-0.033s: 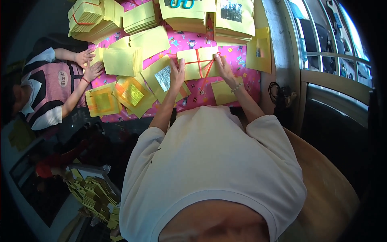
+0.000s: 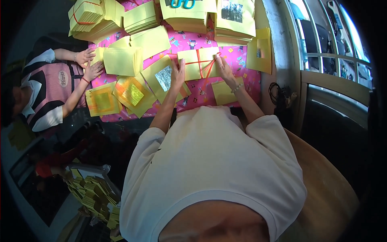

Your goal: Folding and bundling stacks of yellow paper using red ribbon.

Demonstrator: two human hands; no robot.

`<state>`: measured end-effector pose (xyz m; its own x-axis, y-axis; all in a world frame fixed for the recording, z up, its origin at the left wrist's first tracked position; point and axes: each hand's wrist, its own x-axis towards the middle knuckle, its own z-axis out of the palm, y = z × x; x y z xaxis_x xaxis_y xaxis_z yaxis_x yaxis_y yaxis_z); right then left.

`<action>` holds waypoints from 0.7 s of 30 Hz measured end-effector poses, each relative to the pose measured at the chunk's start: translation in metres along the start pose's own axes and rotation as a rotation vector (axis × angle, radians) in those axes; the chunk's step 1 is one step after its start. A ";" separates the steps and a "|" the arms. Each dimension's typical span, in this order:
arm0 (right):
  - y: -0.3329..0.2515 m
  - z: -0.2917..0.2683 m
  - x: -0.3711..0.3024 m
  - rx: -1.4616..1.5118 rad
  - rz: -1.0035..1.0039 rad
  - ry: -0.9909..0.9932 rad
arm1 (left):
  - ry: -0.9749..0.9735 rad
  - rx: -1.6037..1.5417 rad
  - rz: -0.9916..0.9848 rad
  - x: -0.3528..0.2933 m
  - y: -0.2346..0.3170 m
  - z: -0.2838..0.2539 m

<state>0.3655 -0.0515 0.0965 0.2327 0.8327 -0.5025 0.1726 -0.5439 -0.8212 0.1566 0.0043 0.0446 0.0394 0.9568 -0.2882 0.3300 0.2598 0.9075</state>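
Observation:
Between my hands lies a bundle of yellow paper point(image 2: 190, 72), bound lengthwise and crosswise with red ribbon point(image 2: 198, 58). My left hand point(image 2: 177, 73) grips its left edge, thumb on top. At the right edge, my right hand point(image 2: 223, 67) is closed on the bundle near the ribbon's crossing, a beaded bracelet on its wrist. The fingers under the bundle are hidden. Beside my left hand lies a yellow sheet with a silver foil square point(image 2: 164, 78). Another yellow sheet point(image 2: 225, 92) lies below my right wrist.
Tall stacks of yellow paper point(image 2: 141, 18) line the table's far side, with teal-handled scissors point(image 2: 182, 4) on one. A co-worker's hands point(image 2: 90, 64) press on paper at left. Pink patterned cloth point(image 2: 238, 60) covers the table. A barred window point(image 2: 334, 56) and black cable point(image 2: 275, 92) are at right.

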 end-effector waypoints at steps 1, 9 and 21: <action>0.008 0.000 0.005 -0.002 0.001 -0.003 | -0.131 -0.044 -0.038 -0.001 -0.001 -0.002; 0.011 0.004 0.001 0.179 -0.070 0.052 | -0.223 -0.089 -0.063 -0.006 0.032 -0.014; 0.008 0.003 -0.030 0.448 -0.367 -0.089 | -0.198 -0.313 0.346 -0.026 0.026 -0.003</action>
<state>0.3567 -0.0806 0.1041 0.1500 0.9742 -0.1684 -0.1995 -0.1370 -0.9703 0.1613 -0.0132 0.0762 0.2844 0.9585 0.0205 -0.0309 -0.0122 0.9994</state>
